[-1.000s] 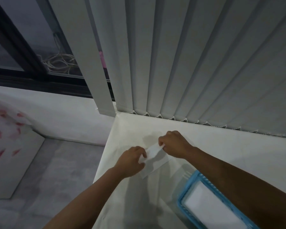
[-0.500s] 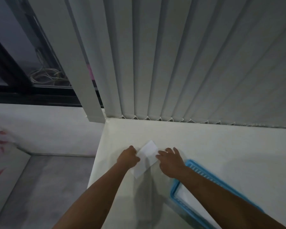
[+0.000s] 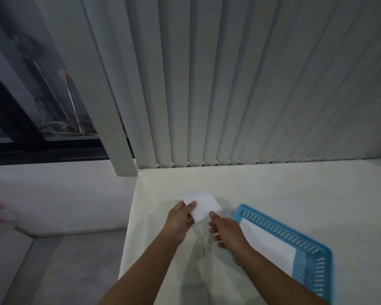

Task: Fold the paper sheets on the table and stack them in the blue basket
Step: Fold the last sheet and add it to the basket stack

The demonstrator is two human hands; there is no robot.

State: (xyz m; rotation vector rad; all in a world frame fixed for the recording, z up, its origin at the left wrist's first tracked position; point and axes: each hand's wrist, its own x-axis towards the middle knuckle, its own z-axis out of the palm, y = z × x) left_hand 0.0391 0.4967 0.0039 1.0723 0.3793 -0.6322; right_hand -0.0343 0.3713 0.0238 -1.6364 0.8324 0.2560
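Observation:
A small folded white paper (image 3: 204, 204) is held just above the white table (image 3: 273, 190), near its left edge. My left hand (image 3: 179, 221) pinches the paper's left side with thumb on top. My right hand (image 3: 226, 233) touches the paper's lower right edge with a fingertip; whether it grips is unclear. The blue basket (image 3: 312, 256) lies on the table to the right of my hands, with white paper (image 3: 266, 243) flat inside it.
Vertical grey blinds (image 3: 229, 84) hang along the table's far edge. A dark window (image 3: 31, 119) with cables behind it is at the left. The table's left edge (image 3: 128, 227) drops to a grey floor (image 3: 64, 271).
The paper is now a smaller, squarer piece and sits higher between my hands. My right hand has slid to its lower right edge. The view has swung right, showing more of the basket.

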